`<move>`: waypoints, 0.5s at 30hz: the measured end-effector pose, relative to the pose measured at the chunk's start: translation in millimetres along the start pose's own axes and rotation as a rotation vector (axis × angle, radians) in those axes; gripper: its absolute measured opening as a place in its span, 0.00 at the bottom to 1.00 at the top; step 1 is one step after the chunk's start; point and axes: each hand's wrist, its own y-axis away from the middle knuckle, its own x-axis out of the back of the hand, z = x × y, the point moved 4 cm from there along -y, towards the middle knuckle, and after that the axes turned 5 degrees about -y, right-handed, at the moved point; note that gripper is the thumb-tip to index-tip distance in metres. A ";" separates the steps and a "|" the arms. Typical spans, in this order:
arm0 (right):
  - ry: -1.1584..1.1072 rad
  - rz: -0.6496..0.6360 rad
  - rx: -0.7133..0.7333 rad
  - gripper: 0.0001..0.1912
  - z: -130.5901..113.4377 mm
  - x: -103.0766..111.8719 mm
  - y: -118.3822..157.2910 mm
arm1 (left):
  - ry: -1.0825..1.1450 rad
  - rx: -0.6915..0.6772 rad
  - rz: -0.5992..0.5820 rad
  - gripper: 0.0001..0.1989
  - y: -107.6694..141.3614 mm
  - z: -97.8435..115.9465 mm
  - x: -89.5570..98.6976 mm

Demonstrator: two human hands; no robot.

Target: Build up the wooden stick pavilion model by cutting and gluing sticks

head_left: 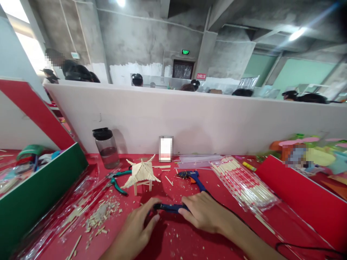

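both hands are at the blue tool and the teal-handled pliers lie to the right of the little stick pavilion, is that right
Not quite: the teal-handled pliers lie to the left of the little stick pavilion, as the head view shows. The rest is right: the left hand and the right hand are both at the blue tool.

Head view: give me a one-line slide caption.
Blue tool held in the right grip, left grip at its other end, near a stick pavilion and glue gun on a red table.
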 end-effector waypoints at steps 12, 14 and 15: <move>-0.052 0.008 -0.052 0.22 -5.3 -19.4 11.7 | -0.375 -0.164 -0.064 0.16 2.0 -6.9 -4.1; -0.065 0.004 -0.065 0.23 -5.8 -23.5 11.9 | -0.388 -0.168 -0.068 0.16 1.9 -8.6 -4.6; -0.067 0.004 -0.069 0.23 -6.1 -25.1 12.0 | -0.396 -0.170 -0.068 0.15 1.9 -8.8 -4.9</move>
